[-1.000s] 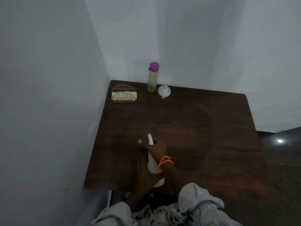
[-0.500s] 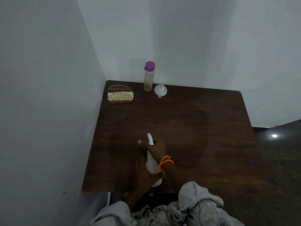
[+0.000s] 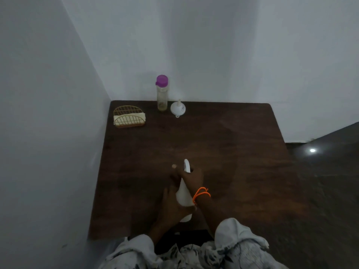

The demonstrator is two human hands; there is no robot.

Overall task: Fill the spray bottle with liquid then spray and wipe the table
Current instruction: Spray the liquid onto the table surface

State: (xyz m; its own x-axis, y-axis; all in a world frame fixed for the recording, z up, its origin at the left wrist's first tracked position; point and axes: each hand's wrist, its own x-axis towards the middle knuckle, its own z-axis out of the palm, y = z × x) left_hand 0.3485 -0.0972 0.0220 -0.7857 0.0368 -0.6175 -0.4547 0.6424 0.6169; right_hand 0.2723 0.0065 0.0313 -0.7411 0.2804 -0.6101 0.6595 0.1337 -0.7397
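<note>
You have a white spray bottle (image 3: 183,193) over a dark brown wood-grain counter (image 3: 223,152). Your right wrist carries an orange cord bracelet (image 3: 201,194). Your sleeves (image 3: 233,233) are white with grey floral print. At the back: a clear bottle (image 3: 162,98) with purple cap, a white funnel (image 3: 177,109), a gold wire holder (image 3: 129,118) with cream napkins.

Dim corner, white walls (image 3: 213,45); dark floor (image 3: 330,162) at right with light glint (image 3: 312,150)

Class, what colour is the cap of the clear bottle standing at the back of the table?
Purple; the cap shows in the head view.
</note>
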